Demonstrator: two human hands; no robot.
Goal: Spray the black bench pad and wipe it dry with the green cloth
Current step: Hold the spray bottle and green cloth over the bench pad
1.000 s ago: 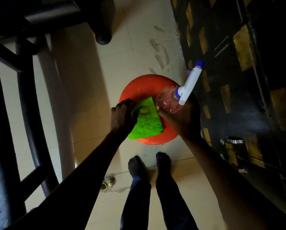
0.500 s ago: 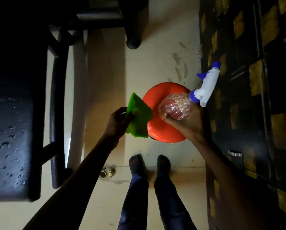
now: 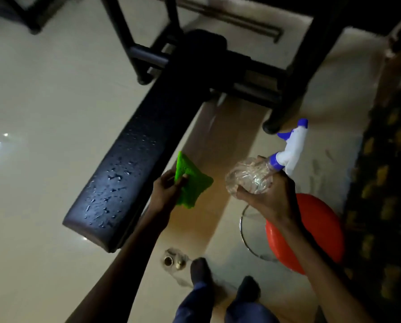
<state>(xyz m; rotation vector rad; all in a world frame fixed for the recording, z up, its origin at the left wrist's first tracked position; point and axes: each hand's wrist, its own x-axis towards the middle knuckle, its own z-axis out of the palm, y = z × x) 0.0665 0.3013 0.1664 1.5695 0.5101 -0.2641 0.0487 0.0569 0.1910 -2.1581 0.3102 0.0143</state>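
My left grip (image 3: 165,191) pinches the green cloth (image 3: 190,183), the droplet-covered black bench pad (image 3: 134,159) just left of it. My right grip (image 3: 268,194) grasps the spray bottle (image 3: 253,176) above the red stool (image 3: 316,229).

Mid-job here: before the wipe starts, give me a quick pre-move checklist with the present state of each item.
1. Long black padded bench pad is wet: ok, droplets show across its near end.
2. Green textured cloth is in hand: ok, the left hand grips it by one side.
3. Cloth is on the pad: not ok, it hangs beside the pad's right edge.
4. Clear plastic spray bottle with white and blue trigger head is secure: ok, the right hand holds its body, clear of the pad.
5. Wiping path is free: ok, nothing lies on the pad.
6. Far end of the pad is sprayed: cannot tell, too dark.
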